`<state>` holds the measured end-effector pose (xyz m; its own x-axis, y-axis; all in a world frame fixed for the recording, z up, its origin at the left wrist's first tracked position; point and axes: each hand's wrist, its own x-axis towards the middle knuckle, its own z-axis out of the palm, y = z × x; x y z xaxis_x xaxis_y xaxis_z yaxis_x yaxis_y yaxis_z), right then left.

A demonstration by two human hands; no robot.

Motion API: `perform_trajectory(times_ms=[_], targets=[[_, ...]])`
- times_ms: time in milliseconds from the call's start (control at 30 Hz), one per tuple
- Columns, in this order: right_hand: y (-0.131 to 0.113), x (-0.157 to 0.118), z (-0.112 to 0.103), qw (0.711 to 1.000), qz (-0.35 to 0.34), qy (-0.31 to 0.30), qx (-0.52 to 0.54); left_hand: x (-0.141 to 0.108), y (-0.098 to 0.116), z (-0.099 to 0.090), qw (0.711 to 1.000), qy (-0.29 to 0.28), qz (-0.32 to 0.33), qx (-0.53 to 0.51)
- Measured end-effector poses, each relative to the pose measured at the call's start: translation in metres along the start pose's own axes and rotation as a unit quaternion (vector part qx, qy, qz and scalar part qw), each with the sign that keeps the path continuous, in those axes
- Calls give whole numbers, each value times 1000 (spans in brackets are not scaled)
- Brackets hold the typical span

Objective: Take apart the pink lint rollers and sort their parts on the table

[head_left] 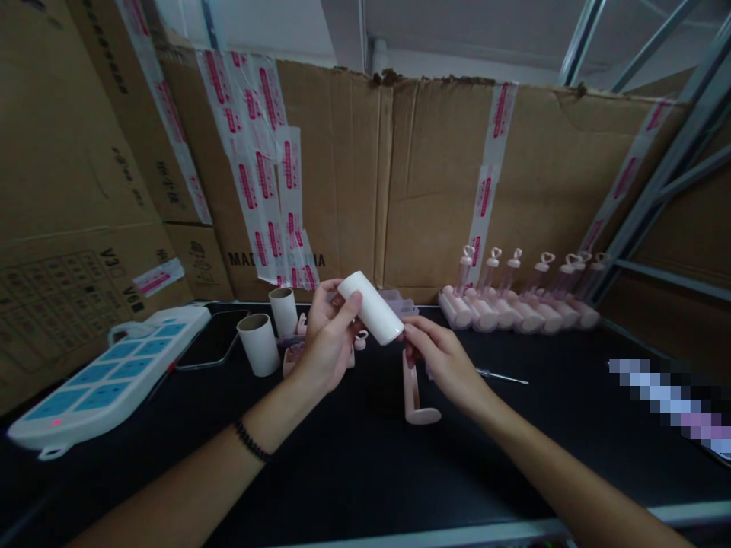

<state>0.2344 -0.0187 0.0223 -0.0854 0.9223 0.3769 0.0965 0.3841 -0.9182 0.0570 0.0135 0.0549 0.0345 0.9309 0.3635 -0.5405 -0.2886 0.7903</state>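
A white paper-covered roll (374,308), much like a lint roller refill, is tilted in the air above the black table. My left hand (334,335) is closed around its upper left side, thumb on the front. At its lower right end, the fingertips of my right hand (437,350) pinch the edge. Just below my right fingers is a pink L-shaped plastic part (412,396); whether they touch it I cannot tell. Two more white rolls with brown cardboard cores, a nearer roll (258,346) and a farther roll (282,312), stand left of my left hand. Small pink parts (294,358) are partly hidden behind that hand.
Several pink rollers with heart-shaped handle ends (502,304) stand in a row at the back right. A screwdriver (505,376) lies right of my right hand. At left are a power strip (114,373) and a phone (211,340). Cardboard walls (343,175) enclose the back.
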Motion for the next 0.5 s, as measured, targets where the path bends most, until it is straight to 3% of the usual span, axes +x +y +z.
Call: perform_trajectory(times_ms=[500], targets=[[-10,-4,5,997,-20,0,78,-2,-1,3,998,2,54,8]])
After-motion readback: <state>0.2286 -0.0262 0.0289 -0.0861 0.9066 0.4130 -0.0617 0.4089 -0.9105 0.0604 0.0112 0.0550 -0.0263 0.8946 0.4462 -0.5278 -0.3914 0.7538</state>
